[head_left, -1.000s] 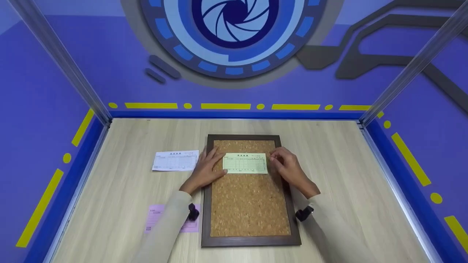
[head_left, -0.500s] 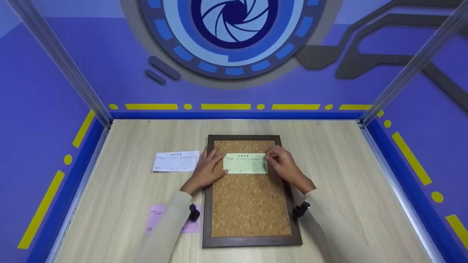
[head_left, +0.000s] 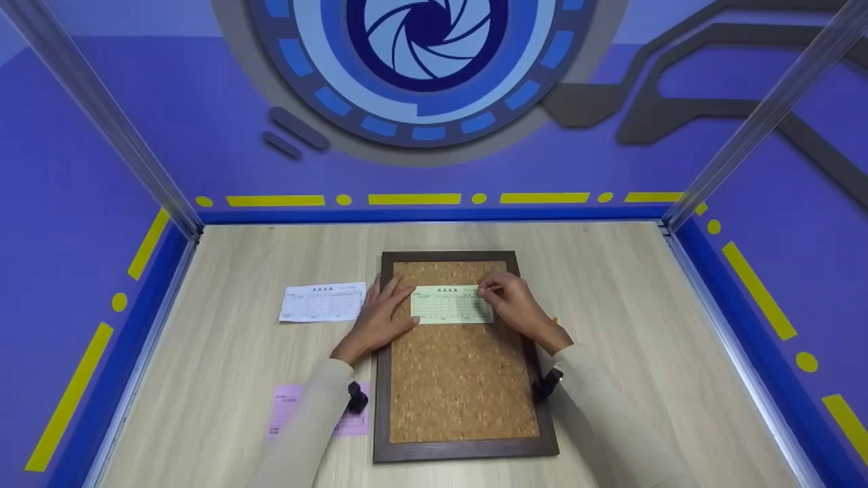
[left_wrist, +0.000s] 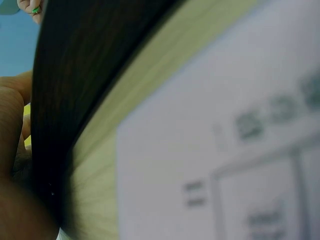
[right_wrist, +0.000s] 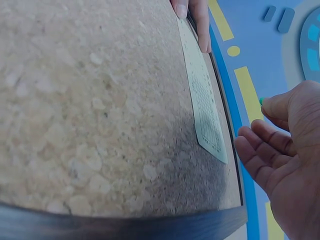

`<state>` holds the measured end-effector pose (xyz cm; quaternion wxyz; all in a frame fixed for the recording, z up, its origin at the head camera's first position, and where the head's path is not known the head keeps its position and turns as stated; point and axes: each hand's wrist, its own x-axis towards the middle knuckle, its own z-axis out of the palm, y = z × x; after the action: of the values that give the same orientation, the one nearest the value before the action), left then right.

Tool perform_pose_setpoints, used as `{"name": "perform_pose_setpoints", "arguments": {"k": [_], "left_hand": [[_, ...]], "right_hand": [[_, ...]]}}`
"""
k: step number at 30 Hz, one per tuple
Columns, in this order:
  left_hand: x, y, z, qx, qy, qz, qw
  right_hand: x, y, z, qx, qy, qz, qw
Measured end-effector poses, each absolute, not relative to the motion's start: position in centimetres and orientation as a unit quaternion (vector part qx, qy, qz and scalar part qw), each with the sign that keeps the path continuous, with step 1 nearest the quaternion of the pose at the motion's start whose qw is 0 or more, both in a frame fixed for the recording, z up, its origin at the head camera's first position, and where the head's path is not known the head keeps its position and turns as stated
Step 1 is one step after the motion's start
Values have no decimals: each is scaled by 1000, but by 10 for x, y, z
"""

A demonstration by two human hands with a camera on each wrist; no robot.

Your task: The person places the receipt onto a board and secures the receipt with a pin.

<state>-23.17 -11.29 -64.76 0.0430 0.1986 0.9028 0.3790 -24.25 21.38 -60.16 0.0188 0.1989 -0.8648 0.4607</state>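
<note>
My left hand (head_left: 380, 322) lies over the left side of a dark-framed cork board (head_left: 464, 386), fingers spread. Its thumb presses the lower left corner of a pale green printed slip (head_left: 447, 305), which lies flat on the cork. Over the slip's upper right part, my right hand (head_left: 519, 305) pinches a small green push pin (right_wrist: 261, 101) between thumb and forefinger. The right wrist view shows this hand raised off the board, its other fingers loosely bent. In the left wrist view, the board's dark frame (left_wrist: 90, 60) stands between the left fingers and a blurred white slip (left_wrist: 165, 160).
A white printed slip (head_left: 322, 303) lies on the wooden table (head_left: 224, 366), left of the board. Closer to me is a pink slip (head_left: 285, 407), partly under the left sleeve. A tiny orange thing (head_left: 555, 319) shows beside the right wrist. Blue walls enclose the table's back and sides.
My right hand has moved left, from beside the green slip's right edge to over its upper right part. The orange thing has come into view by the right wrist. The left hand stays put.
</note>
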Motion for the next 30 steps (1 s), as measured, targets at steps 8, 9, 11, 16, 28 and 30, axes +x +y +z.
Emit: {"name": "perform_pose_setpoints", "arguments": {"k": [8,9,11,16,28,30], "left_hand": [[-229,-114,-646,188,901,388,50],[-229,-115,-646,188,901,387,49],[-229,-115,-645,189,902,385,49],[-229,-115,-642,193,902,383,55],[-237,-116,-654,204,890,403,60],[-238,-116,-656,204,892,399,60]], "right_hand": [[-247,203,-605,209,-857,471,13],[-248,202,-605,209,-857,470,11],[-248,199,-605,206,-859,469,6],[-251,194,-605,198,-861,468,-8],[-261,185,-606,207,-849,485,-36],[-263,184,-606,206,-849,485,-41]]}}
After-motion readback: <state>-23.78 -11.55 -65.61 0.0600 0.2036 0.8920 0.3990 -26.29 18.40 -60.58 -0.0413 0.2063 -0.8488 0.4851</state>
